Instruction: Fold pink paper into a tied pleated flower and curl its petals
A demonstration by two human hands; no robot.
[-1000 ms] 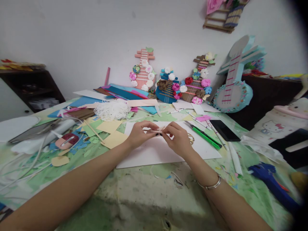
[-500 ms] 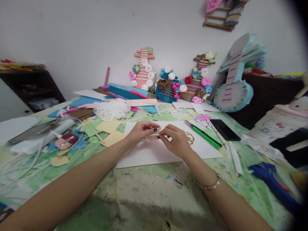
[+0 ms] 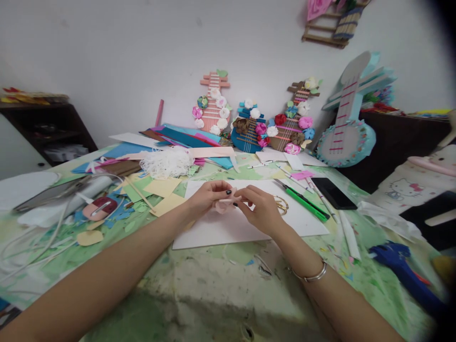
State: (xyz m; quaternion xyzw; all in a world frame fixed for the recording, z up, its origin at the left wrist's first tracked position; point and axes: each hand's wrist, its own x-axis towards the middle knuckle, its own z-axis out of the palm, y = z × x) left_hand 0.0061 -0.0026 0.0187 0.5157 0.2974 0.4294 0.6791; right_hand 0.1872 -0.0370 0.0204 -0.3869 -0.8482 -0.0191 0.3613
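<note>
Item: pale pink paper strip, pinched between my left hand and right hand above the white sheet, mid-rolling, apparently into a rosette; next move likely needs tighter curling.

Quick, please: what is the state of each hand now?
Left hand: closed on the pale pink paper piece.
Right hand: fingers pinching the same piece.
</note>
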